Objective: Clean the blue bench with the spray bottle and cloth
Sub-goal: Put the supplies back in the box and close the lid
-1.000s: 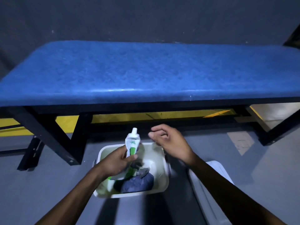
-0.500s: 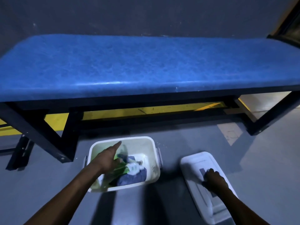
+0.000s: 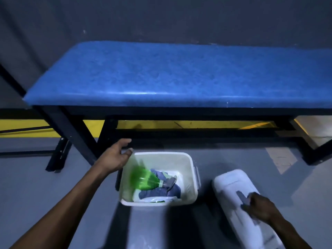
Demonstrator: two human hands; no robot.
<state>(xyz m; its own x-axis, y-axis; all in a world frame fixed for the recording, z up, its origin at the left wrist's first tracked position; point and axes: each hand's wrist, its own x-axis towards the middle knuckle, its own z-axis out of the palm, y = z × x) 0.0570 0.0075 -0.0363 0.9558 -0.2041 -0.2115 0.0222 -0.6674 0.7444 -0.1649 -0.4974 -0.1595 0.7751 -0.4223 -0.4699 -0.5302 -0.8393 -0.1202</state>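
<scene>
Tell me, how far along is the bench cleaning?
Seemingly finishing. The spray bottle and cloth lie in the white bin; the left hand hovers open at its rim. The right hand rests on the lid. Nothing sits on the blue bench. Left: closing the bin.

pretty dim room tbh: dark grey painted wall [image 3: 161, 18] at the back, smooth grey floor [image 3: 36, 186], a yellow painted strip [image 3: 188, 124] along the wall's foot, pale patch of floor [image 3: 319, 128] far right.
</scene>
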